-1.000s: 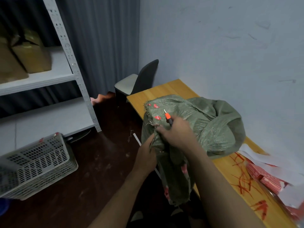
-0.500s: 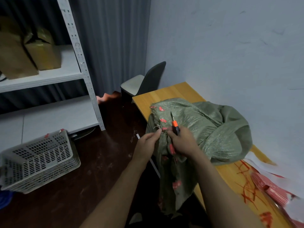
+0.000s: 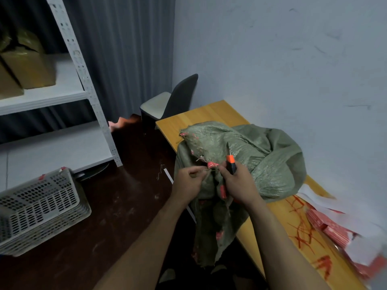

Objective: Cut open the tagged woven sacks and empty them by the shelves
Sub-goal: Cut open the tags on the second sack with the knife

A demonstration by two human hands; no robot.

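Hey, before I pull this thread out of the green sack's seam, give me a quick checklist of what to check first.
1. Utility knife firmly gripped in right hand: ok.
2. Blade clear of left hand: ok, it points upward.
3. Blade retracted: not ok, it is extended.
4. Left hand pinching the seam thread: ok.
5. Green woven sack resting on wooden table: ok, though one end hangs over the edge.
6. Seam fully cut: cannot tell.
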